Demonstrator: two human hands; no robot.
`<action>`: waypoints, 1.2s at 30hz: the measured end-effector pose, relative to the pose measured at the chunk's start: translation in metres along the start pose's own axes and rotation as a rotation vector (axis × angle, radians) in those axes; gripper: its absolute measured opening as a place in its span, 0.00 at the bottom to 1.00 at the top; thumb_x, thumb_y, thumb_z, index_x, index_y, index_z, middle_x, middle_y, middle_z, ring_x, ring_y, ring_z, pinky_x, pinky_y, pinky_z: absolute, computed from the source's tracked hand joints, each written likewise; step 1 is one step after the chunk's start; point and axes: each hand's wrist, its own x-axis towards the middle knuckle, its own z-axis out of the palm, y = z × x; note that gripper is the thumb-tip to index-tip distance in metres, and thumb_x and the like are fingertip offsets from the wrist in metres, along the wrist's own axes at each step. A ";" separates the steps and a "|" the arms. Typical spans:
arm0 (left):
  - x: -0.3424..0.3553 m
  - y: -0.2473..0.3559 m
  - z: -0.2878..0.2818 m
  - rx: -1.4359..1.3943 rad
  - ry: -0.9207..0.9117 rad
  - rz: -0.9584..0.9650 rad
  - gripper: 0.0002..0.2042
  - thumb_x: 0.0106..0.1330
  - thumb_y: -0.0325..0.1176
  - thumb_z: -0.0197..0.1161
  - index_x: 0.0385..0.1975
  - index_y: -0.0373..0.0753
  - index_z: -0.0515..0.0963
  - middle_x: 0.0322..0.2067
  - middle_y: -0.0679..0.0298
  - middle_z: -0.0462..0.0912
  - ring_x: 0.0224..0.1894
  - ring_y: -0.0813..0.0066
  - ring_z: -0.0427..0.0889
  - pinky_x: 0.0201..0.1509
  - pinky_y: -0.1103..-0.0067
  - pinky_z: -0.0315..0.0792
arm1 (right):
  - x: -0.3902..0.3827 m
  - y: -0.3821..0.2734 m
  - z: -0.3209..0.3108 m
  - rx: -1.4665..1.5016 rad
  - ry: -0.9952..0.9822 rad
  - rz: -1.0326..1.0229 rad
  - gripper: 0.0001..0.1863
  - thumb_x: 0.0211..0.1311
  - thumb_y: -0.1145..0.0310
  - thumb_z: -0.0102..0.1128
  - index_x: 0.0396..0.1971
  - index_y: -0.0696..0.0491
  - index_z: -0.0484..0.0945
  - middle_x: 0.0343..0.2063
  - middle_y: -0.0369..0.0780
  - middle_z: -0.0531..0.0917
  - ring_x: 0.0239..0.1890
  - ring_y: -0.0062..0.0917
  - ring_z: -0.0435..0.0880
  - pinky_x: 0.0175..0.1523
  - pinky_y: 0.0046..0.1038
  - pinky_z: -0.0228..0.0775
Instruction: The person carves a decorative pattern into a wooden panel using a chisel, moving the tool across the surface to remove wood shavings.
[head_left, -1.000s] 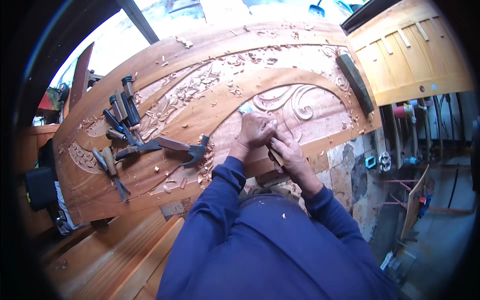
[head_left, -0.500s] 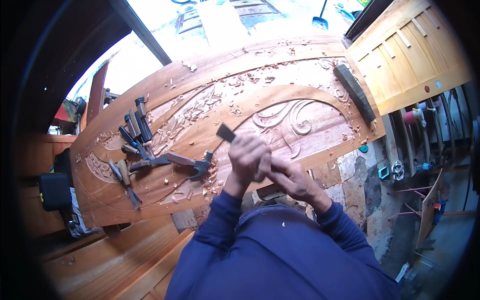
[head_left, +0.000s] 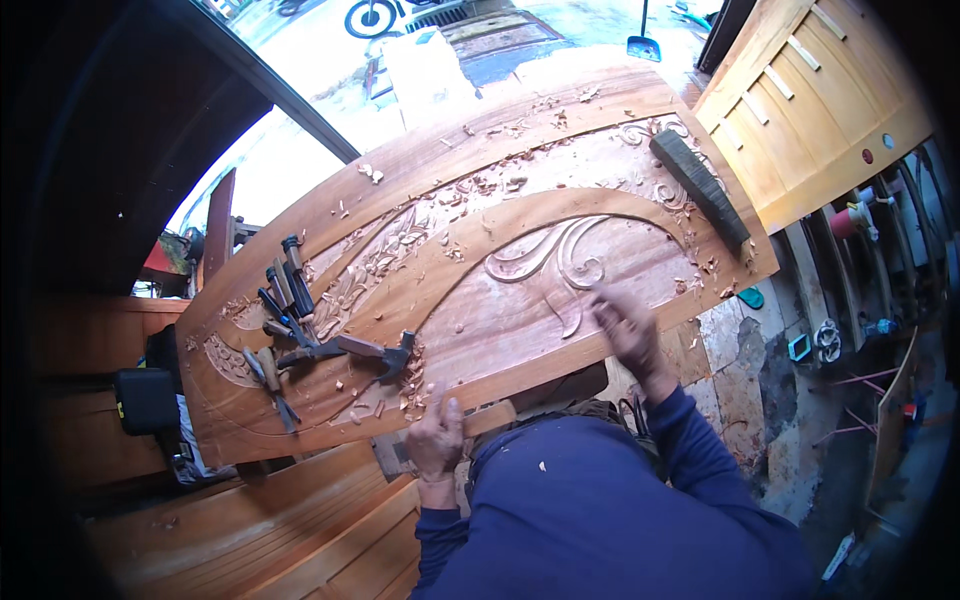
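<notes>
A large carved wooden panel point(head_left: 480, 365) lies in front of me, with scrollwork in relief point(head_left: 565, 255) and leaf carving at its left. My left hand point(head_left: 437, 440) is at the panel's near edge, fingers stretched toward the wood, with no tool visible in it. Above the panel's near right part is my right hand point(head_left: 628, 335), fingers curled together. It is slightly blurred, and whatever it may hold cannot be made out. Left of centre lies an adze-like tool point(head_left: 385, 355) with a dark metal head. Several chisels point(head_left: 288, 285) are bunched behind it.
A long dark wooden block point(head_left: 700, 190) rests on the panel's right end. Curled shavings point(head_left: 412, 375) lie scattered over the carving. More hand tools point(head_left: 270, 375) lie at the left. A pale wooden door panel point(head_left: 810, 110) stands at the right, and a black case point(head_left: 145, 400) at the left.
My hands have parted: the left moved down to the panel's edge, the right up over the panel. The dark flat blade that stuck out of my left hand is out of sight.
</notes>
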 end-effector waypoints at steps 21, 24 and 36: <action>-0.024 -0.011 0.032 -0.205 -0.048 -0.360 0.35 0.76 0.50 0.61 0.82 0.52 0.61 0.17 0.53 0.77 0.21 0.59 0.80 0.33 0.62 0.73 | 0.054 0.094 -0.059 0.332 0.200 0.336 0.17 0.84 0.60 0.58 0.62 0.51 0.85 0.30 0.27 0.80 0.25 0.07 0.73 0.30 0.13 0.59; -0.024 -0.008 0.029 -0.144 -0.064 -0.379 0.35 0.75 0.50 0.63 0.81 0.52 0.63 0.20 0.50 0.83 0.27 0.54 0.88 0.38 0.62 0.78 | 0.055 0.097 -0.060 0.347 0.179 0.343 0.17 0.85 0.61 0.57 0.63 0.51 0.84 0.31 0.28 0.80 0.26 0.07 0.73 0.31 0.12 0.60; -0.004 -0.007 0.008 -0.048 -0.140 -0.328 0.35 0.76 0.58 0.58 0.72 0.38 0.74 0.38 0.36 0.88 0.44 0.41 0.91 0.52 0.53 0.82 | 0.062 0.125 -0.063 0.314 0.206 0.322 0.18 0.84 0.60 0.56 0.64 0.51 0.84 0.31 0.30 0.82 0.25 0.09 0.73 0.29 0.13 0.64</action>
